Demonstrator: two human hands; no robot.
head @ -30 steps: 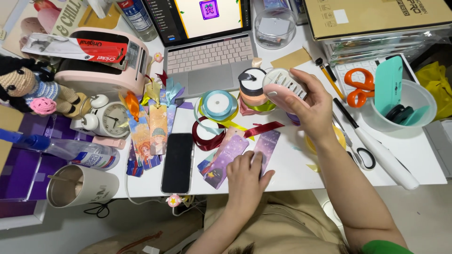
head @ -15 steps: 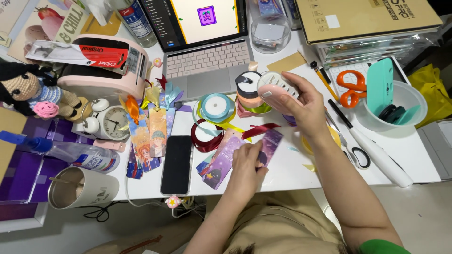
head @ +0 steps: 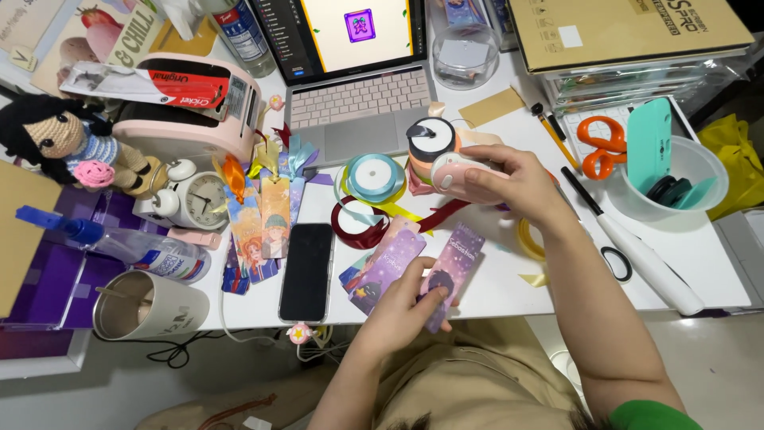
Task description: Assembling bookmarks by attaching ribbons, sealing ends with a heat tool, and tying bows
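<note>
Fingers of the left hand (head: 410,306) pinch a purple bookmark (head: 448,271) at the desk's near edge. At two o'clock from it, the right hand (head: 509,179), wrist bent, wraps a pink ribbon spool (head: 454,170) above the white desk (head: 493,279).

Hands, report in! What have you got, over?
Left hand pinching purple bookmark at desk edge. Right hand gripping pink device above ribbon spools. More bookmarks beside, nothing blocking.
</note>
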